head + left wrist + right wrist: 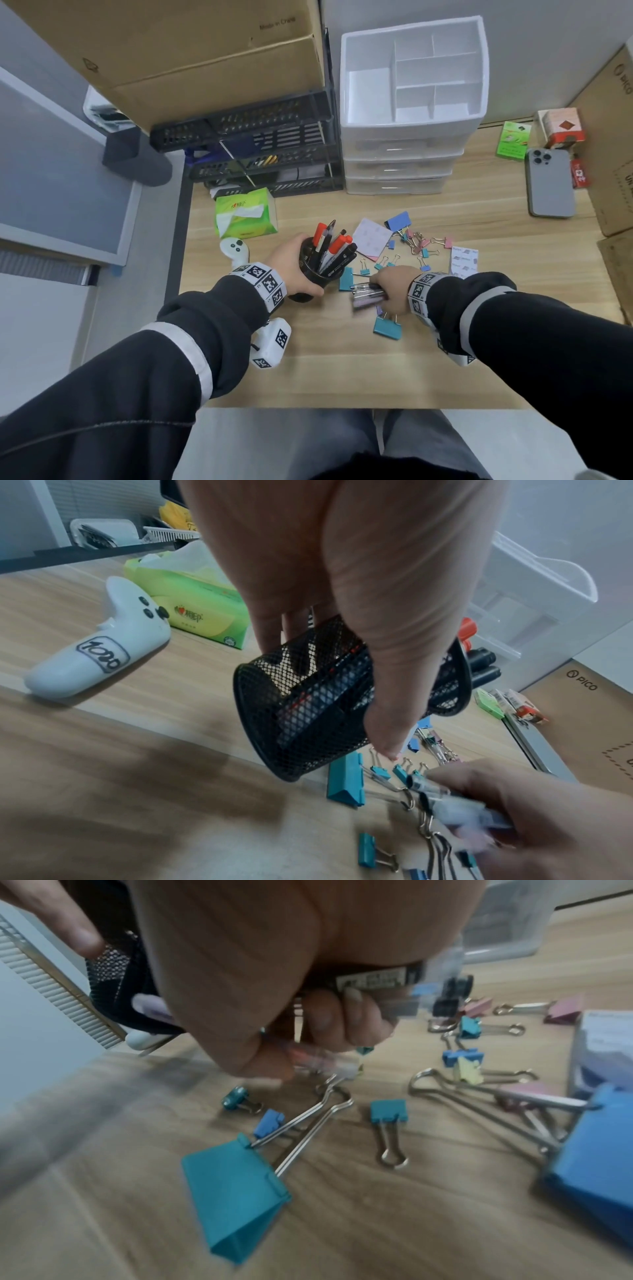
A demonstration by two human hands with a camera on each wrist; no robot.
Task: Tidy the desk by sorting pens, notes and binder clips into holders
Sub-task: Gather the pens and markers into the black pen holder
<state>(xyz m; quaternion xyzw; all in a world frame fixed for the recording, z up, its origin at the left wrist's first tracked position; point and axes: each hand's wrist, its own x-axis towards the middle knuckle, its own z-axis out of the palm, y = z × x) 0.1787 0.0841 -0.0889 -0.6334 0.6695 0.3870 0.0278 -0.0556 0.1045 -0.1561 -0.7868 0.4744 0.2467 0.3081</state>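
My left hand (294, 265) was wrapped round the mesh cup (329, 696), tipped toward the right, with red and black markers (334, 248) sticking out the top. My right hand (394, 284) was clenched on a bunch of pens (368, 295), three or so I think, too blurry to count, held just beside the cup's base. Clips (416, 246) were scattered all over the desk (342, 377) around my right hand, a big teal one (236, 1196) nearest my wrist. Notes (371, 237) lay past the cup, more (464, 262) off right. White organizer (411, 68) sat at the back, tissues (245, 214) and a controller (99, 647) to the left.
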